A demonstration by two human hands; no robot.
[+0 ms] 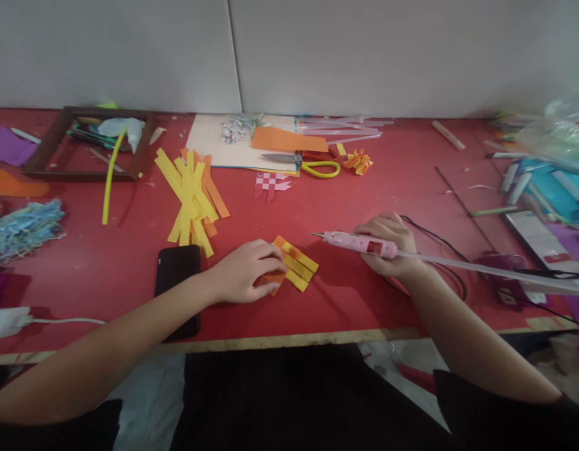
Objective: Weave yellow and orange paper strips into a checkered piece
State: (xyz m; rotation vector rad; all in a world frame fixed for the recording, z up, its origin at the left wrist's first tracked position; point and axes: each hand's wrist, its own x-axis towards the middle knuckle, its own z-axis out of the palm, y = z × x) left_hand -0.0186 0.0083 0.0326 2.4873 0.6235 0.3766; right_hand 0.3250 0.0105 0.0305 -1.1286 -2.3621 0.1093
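Note:
My left hand [251, 272] rests on the table with its fingers curled over one end of a small woven piece of yellow and orange paper strips [299, 266]. The fingers hide part of that piece. In my right hand [397, 244] is a pink hot glue gun [355, 243], its metal nozzle pointing left toward the woven paper, apart from it. A long clear glue stick [462, 263] sticks out of the gun's back end. Loose yellow paper strips [190, 194] lie crossed over orange ones [217, 191], beyond my left hand.
A black phone [176, 275] lies under my left forearm. Further back are yellow-handled scissors [320, 168], a pink woven paper fish [271, 183], an orange paper strip [289, 139] and clear glue sticks [340, 131]. A brown frame [47, 144] stands left; a black cord [439, 235] runs right.

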